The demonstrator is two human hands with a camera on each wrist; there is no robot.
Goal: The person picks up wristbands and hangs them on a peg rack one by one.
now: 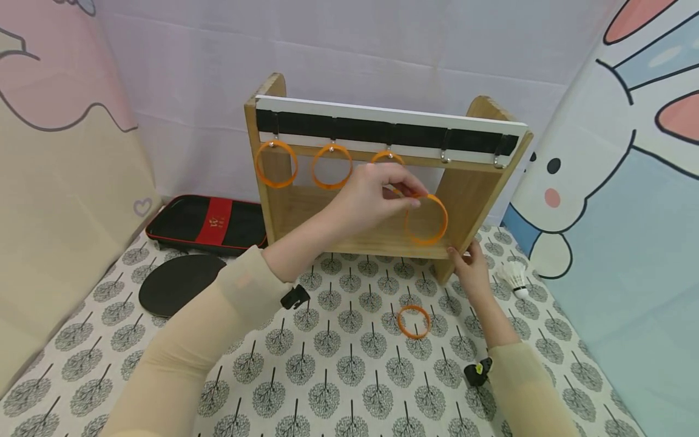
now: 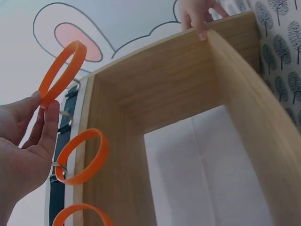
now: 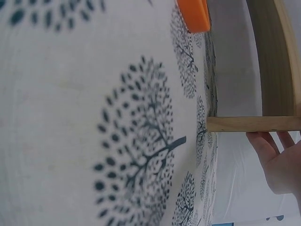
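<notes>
Three orange wristbands [image 1: 276, 184] hang from hooks [image 1: 445, 159]; before the wooden rack [image 1: 355, 244], the left hand [image 1: 379, 191] pinches a fourth wristband [image 2: 70, 75] by its rim, leaving the loop clear, as the right hand [image 1: 472, 270] grips a side panel [image 1: 463, 194], seemingly for steadiness.

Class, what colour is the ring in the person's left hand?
Orange; the ring shows best in the left wrist view.

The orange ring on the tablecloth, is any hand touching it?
No, the orange ring lies apart from the left hand and the right hand.
</notes>
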